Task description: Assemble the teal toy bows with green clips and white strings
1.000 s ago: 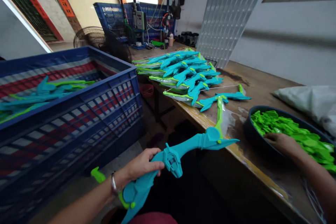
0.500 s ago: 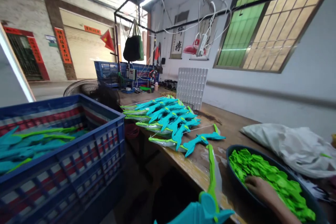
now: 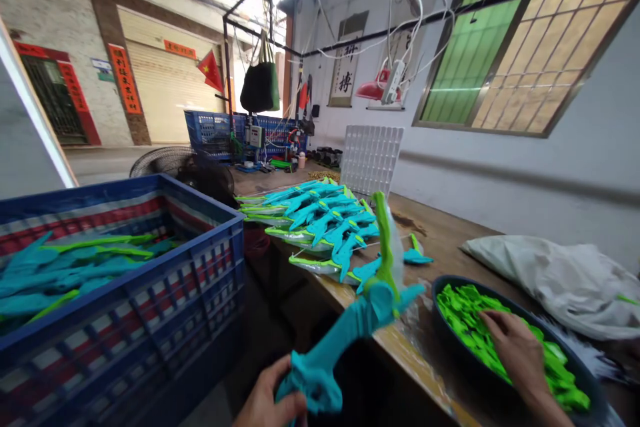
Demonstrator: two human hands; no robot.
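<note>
Turquoise plastic, matt and smoothly moulded, forms the long bow-shaped piece (image 3: pixel 337 343) that slants up from the bottom of the view, its lower end cut off by the frame. The left hand (image 3: pixel 267 400) is wrapped around it beside the chunky, angular block at its middle, thumb pressed on the near face. The piece is held in the air in front of the table's edge; near its upper end sit a round, flat disc and a pointed tip, and a slim lime-green limb (image 3: pixel 385 247) rises from there, edged by a thin translucent film (image 3: pixel 397 257). The right hand (image 3: pixel 517 350) reaches into a dark, round-rimmed basin (image 3: pixel 450 343) heaped with flat, glossy lime-green plastic parts (image 3: pixel 463 307); its fingers are bent down at the heap, and whether they pinch a part cannot be told. On the worn brown tabletop (image 3: pixel 445 233), similar turquoise-and-green bows (image 3: pixel 320 213) lie overlapping in slanted rows, near a crumpled white sack (image 3: pixel 555 273). To the left, a slotted blue plastic crate (image 3: pixel 200 267), lined with red, white and blue striped sheeting (image 3: pixel 83 213), contains more turquoise and green pieces (image 3: pixel 75 277).
</note>
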